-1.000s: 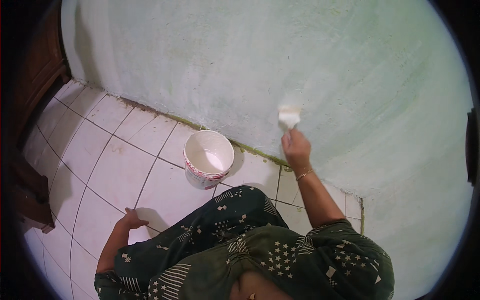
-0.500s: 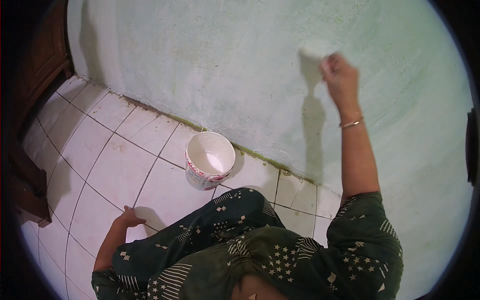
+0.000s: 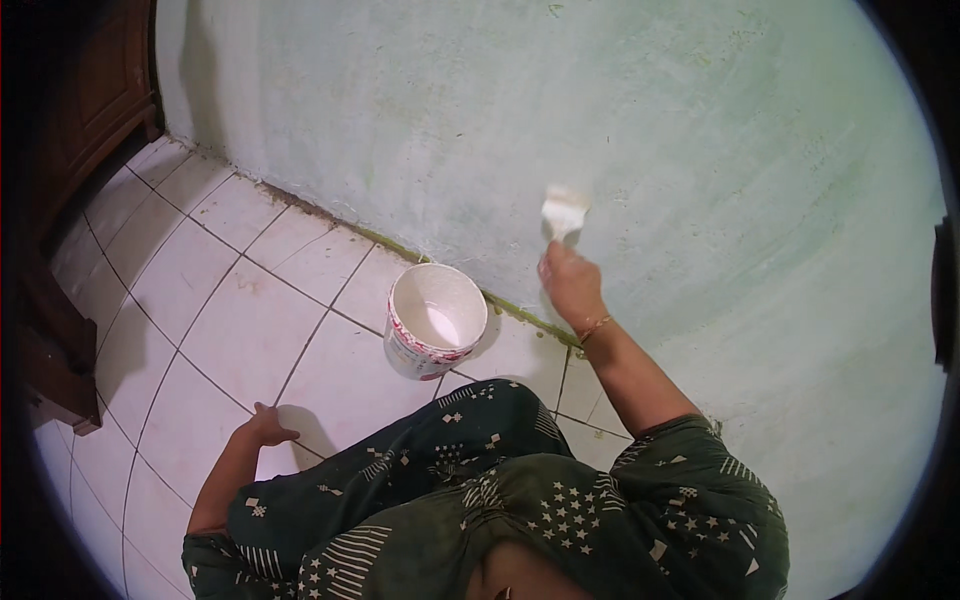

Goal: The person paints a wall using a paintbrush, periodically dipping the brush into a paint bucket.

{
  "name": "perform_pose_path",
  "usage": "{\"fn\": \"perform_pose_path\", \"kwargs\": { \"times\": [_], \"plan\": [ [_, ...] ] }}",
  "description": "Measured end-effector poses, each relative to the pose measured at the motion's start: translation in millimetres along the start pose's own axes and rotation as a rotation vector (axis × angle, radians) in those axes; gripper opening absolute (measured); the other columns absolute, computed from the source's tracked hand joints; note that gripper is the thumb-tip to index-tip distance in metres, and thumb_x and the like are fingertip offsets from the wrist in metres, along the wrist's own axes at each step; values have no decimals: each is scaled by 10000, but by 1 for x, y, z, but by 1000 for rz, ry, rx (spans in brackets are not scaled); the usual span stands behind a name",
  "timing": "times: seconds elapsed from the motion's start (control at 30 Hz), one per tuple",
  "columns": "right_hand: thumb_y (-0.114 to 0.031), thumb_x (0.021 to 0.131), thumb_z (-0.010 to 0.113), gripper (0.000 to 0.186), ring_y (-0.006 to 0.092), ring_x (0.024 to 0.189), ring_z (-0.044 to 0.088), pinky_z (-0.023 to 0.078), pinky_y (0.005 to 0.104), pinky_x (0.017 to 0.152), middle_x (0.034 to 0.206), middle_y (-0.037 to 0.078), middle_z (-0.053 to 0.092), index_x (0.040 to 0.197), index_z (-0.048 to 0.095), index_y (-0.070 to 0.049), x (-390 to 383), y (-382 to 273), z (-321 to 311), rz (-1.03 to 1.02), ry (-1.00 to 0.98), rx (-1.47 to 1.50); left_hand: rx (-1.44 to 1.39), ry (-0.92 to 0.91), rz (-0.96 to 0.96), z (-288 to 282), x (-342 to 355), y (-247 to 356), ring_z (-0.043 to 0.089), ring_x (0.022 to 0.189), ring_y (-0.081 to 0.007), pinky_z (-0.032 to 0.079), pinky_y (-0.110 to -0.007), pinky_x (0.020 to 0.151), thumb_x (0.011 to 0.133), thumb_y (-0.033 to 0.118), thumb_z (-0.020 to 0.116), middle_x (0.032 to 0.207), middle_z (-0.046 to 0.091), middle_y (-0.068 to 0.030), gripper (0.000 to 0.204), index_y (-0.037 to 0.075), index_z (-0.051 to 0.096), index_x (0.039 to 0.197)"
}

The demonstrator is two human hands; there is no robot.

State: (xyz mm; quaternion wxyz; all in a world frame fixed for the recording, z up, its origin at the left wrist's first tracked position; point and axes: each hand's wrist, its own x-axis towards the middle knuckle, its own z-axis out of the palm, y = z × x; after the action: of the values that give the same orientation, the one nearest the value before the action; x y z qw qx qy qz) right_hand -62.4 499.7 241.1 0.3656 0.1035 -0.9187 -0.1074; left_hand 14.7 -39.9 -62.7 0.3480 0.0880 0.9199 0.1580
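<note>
My right hand [image 3: 574,288] is closed round the handle of a paintbrush [image 3: 564,214]. The wide white head of the brush points up at the pale green wall [image 3: 690,190]; whether the bristles press on it is hard to tell. Below and left of that hand, a white paint bucket [image 3: 408,352] with red-marked sides stands upright on the floor. White paint shows inside it. My left hand [image 3: 266,427] is down at the left by my bent knee, over the tiles, thumb and fingers apart and holding nothing.
White floor tiles [image 3: 245,315] with dark joints run up to the wall's foot, where a greenish, dirty strip [image 3: 400,248] follows the edge. Dark brown wooden furniture [image 3: 100,95] stands at the far left, with a wooden foot [image 3: 65,385] nearer to me.
My right hand has swung down and to the left with the paintbrush, from high on the wall to above the bucket. My left hand stays at about the same place.
</note>
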Motion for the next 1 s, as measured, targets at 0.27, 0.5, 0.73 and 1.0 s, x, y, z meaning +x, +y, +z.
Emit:
{"fn": "perform_pose_path", "kwargs": {
  "times": [0.27,0.5,0.73,1.0],
  "plan": [
    [-214,838,555,150,352,629,611,471,465,572,656,153,602,802,542,-69,17,29,21,-36,-378,175,11,-151,-17,-41,-15,37,380,1238,-476,284,-407,1100,710,543,694,1179,522,-350,831,-97,517,1209],
    [-222,856,630,131,264,605,629,491,343,559,699,120,623,872,608,-94,157,57,-126,-95,187,21,39,-16,-136,-10,-3,17,483,1157,-452,203,-479,1100,740,570,636,1176,571,-267,736,45,556,1250],
    [-236,875,587,106,256,564,603,483,354,490,669,61,608,853,600,-134,210,57,-142,-134,540,-365,116,-162,-45,-15,11,21,506,1165,-385,127,-535,1101,777,587,576,1178,573,-256,715,60,557,1259],
    [-128,793,565,90,262,591,618,477,379,481,679,84,573,825,504,-71,59,0,-15,-389,-146,-1,81,-65,16,-36,-15,43,493,1135,-441,229,-504,1080,765,575,614,1094,611,-251,670,102,569,1237]
  ]
}}
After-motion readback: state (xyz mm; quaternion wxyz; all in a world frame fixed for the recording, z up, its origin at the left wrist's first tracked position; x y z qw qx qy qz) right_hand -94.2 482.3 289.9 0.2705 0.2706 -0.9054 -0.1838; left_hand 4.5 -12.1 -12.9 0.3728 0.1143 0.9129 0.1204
